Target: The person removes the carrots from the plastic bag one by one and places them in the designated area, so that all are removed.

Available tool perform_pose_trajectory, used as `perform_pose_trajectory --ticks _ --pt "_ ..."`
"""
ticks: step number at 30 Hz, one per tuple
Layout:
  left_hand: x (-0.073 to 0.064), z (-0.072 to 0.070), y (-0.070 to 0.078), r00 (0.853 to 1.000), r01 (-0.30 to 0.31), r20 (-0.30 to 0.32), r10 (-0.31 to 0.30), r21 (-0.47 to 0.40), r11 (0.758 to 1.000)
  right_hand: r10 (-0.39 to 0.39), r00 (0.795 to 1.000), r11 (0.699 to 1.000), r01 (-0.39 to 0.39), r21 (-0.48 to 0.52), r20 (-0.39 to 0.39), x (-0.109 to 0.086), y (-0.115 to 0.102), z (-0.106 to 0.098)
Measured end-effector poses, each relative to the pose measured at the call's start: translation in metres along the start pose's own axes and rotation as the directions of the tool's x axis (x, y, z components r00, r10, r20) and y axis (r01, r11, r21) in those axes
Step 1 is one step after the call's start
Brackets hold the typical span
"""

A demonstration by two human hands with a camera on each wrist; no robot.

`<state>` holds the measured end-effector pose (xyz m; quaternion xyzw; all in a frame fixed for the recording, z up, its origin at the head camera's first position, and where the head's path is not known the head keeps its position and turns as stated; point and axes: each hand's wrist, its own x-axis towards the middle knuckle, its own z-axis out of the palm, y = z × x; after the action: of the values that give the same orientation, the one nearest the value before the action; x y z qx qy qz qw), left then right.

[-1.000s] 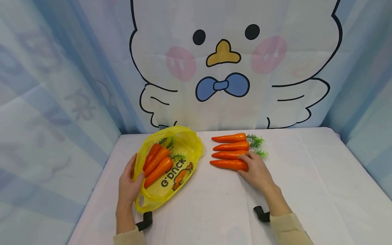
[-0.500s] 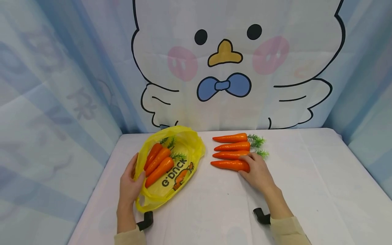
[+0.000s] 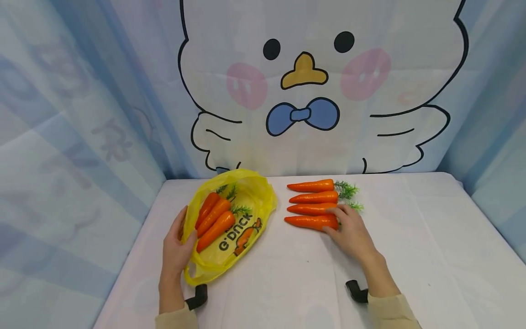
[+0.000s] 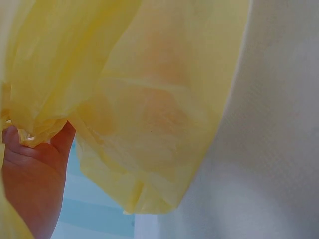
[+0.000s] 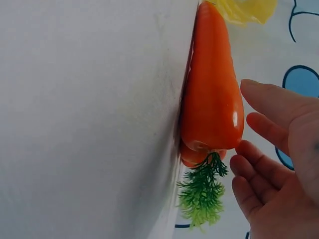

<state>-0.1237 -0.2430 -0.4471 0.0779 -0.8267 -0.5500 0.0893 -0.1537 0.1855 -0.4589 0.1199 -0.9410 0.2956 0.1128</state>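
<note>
Carrot [image 5: 212, 89] beside loosely spread right grip [image 3: 351, 233]

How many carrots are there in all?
7 visible: three carrots in the yellow bag, four carrots side by side on the table near the right hand. The bag's folds might hide more.

my right hand [image 5: 289, 164]: fingers parted, close beside an orange carrot [image 5: 213, 84] | green leaves [image 5: 202, 191]: below its thick end | another carrot [image 5: 188, 156]: mostly hidden behind | yellow plastic [image 5: 249, 10]: near the tip | white surface [image 5: 84, 109]: along the other side
</note>
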Motion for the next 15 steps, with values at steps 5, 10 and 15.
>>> perform_pose_trajectory --ticks 5,10,15 --pt "0.001 0.001 0.001 1.0 -0.025 -0.012 0.025 -0.004 1.0 -0.061 0.998 0.998 0.061 0.016 0.001 0.008 -0.001 -0.003" --pt "0.001 0.003 0.001 1.0 0.0 -0.002 0.0 -0.004 1.0 -0.082 0.996 0.995 0.081 0.055 0.027 0.014 -0.008 -0.004" --pt "0.001 0.001 0.002 1.0 0.002 -0.001 -0.002 0.0 1.0 -0.1 0.993 0.99 0.092 0.111 0.067 0.022 -0.021 0.003"
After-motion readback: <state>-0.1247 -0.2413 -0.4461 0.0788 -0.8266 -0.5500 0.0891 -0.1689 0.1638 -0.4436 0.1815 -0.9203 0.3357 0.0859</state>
